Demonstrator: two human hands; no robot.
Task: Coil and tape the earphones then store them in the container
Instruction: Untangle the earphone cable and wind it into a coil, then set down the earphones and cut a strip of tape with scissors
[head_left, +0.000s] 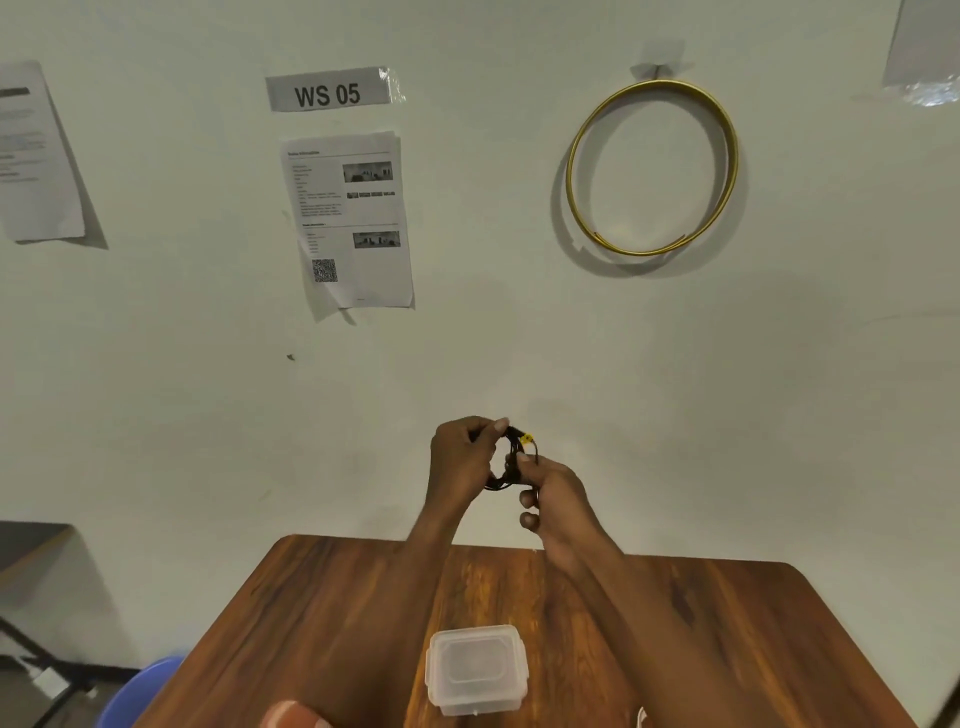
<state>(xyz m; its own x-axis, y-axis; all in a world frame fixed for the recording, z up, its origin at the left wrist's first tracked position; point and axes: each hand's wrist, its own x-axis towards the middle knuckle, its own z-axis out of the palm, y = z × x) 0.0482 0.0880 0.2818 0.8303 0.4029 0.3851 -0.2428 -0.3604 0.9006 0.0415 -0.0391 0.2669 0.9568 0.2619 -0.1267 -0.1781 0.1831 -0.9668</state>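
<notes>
- Earphones, a thin black cable already wound into a small coil (506, 462), are in the middle of the frame, held up in the air above the far edge of the table.
- We pinch the coil with both hands: our left hand (462, 457) closes thumb and fingers on its left side, our right hand (553, 491) closes on its right side.
- A small yellow bit (527, 439) sits at the top of the coil; we judge it is tape, but cannot tell if it is fully wrapped.
- So coiling looks done, taping is in progress or just finished, and storing is left.
- The small clear plastic container (477, 670) stands at the lower middle on the brown wooden table (322, 613), lid seemingly closed; it must be opened first.
- On the wall, a gold ring (652, 166) hangs upper right and a printed sheet (348, 218) upper left; nothing blocks the way.
</notes>
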